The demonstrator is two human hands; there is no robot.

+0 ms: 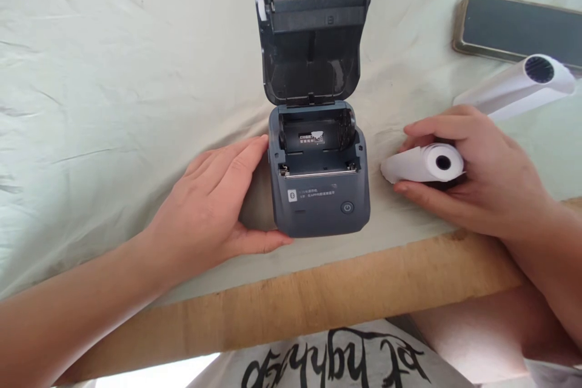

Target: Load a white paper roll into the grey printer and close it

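Note:
A dark blue-grey label printer [321, 209] stands in the middle with its black lid [313, 48] swung up. Inside its bay there is no roll, only a printed sticker on the floor. My left hand [209, 197] holds the printer's left side, fingertips at the side edge and thumb on the front corner. To the right of the printer, my right hand [482, 173] is closed around a small white paper roll [422, 163], thumb on the near side and index finger on the far side. The roll's dark core hole faces up towards me.
A larger white paper roll [509, 88] lies behind my right hand. A dark flat case with a light rim [522, 27] sits at the back right. A pale cloth [113, 60] covers the surface, and a wooden edge [291, 297] runs along the front.

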